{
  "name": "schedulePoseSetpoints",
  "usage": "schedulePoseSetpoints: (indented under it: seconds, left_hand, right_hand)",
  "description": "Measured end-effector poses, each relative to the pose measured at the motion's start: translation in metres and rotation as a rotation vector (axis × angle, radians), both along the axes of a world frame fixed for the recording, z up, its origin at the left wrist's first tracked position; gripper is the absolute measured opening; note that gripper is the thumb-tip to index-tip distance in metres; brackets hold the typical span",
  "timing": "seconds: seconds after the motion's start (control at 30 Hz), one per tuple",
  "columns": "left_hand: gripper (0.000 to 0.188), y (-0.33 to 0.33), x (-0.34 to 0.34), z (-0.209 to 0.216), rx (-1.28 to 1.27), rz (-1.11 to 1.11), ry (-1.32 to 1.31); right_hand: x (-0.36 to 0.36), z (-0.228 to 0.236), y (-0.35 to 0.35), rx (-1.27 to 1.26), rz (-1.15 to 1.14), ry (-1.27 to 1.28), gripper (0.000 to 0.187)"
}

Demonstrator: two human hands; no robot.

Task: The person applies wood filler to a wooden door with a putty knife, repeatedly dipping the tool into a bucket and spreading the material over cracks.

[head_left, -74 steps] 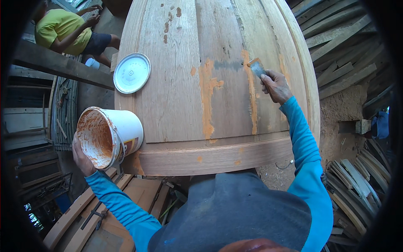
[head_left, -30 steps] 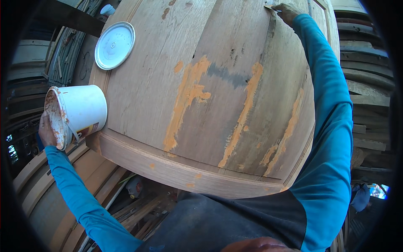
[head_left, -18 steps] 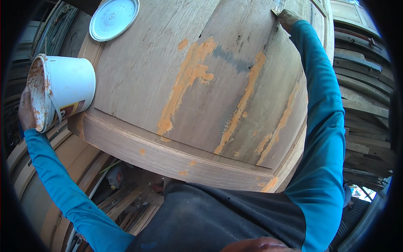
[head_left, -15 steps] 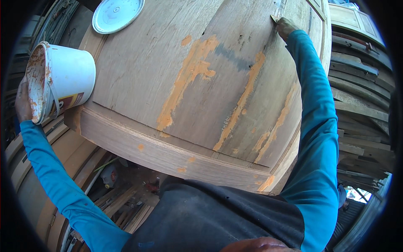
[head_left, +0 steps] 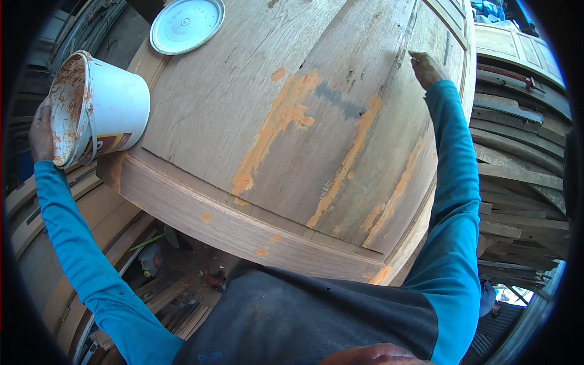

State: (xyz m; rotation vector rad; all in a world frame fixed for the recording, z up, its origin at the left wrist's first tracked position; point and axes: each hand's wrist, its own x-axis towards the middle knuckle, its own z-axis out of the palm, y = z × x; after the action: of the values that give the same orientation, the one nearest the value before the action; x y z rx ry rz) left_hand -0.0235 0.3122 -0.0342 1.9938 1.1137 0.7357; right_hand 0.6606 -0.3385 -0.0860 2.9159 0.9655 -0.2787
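My left hand is closed on the rim side of a white plastic bucket, tilted so its mouth faces left. Orange-brown filler smears its inner wall, and a wire handle hangs down the side. My right hand is closed on a putty knife, mostly hidden by the fingers, over the far right part of a wooden door panel. Strips of orange filler run along the panel's seams, with dark cracks and small holes near the right hand.
A round white lid lies at the panel's far left. Stacked boards rise on the right, with another panelled door on top. More planks stand at lower left, above a cluttered floor.
My right hand has moved nearer and slightly right, away from the panel's far part. The bucket, panel and lid have shifted a little in view.
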Motion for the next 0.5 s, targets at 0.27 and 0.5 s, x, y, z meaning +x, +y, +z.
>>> schedulePoseSetpoints:
  seconds: [0.27,0.5]
  left_hand:
    - [0.046,-0.014,-0.011,0.018,-0.052,0.052,0.034]
    - [0.048,-0.014,-0.008,0.014,0.016,0.071,0.082]
  right_hand:
    - [0.079,0.005,0.027,-0.241,0.225,0.06,0.035]
    - [0.032,-0.007,-0.057,0.002,0.274,0.195,0.047]
